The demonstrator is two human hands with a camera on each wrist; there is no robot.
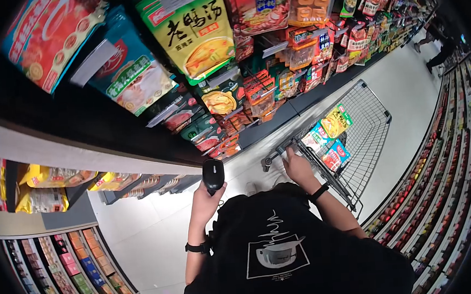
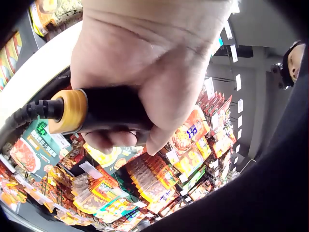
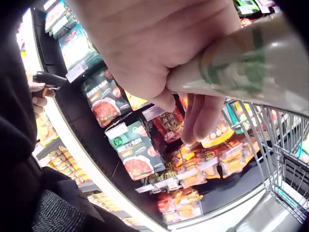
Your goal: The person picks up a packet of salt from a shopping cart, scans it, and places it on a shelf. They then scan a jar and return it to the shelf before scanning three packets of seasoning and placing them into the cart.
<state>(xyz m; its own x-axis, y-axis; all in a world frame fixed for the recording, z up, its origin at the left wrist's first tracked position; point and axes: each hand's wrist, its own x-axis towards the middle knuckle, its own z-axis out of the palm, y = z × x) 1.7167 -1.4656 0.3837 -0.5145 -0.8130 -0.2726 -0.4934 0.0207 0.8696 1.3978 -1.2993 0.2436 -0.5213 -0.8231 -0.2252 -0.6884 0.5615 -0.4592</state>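
Note:
My left hand [image 1: 204, 204] grips a black handheld barcode scanner [image 1: 213, 176], its head pointing toward the shelves. In the left wrist view the fingers wrap the scanner's handle [image 2: 113, 110], where a yellow collar [image 2: 72, 110] and a black cable [image 2: 29, 116] come out of the end. My right hand [image 1: 298, 170] holds the push bar of a shopping cart [image 1: 375, 132]. Seen from the right wrist, the fingers curl over the pale handle [image 3: 241, 67] with its green print. Inside the cart lie a yellow-green packet [image 1: 336, 122], a blue-white packet [image 1: 315, 137] and a red-blue packet [image 1: 335, 156].
Hanging seasoning packets fill the rack ahead, including a large yellow-green soup packet [image 1: 192, 35] and a blue packet [image 1: 132, 77]. Curved product shelves [image 1: 439, 171] run along the right. More shelves [image 1: 72, 267] stand lower left. A person's legs [image 1: 441, 53] show far down the aisle.

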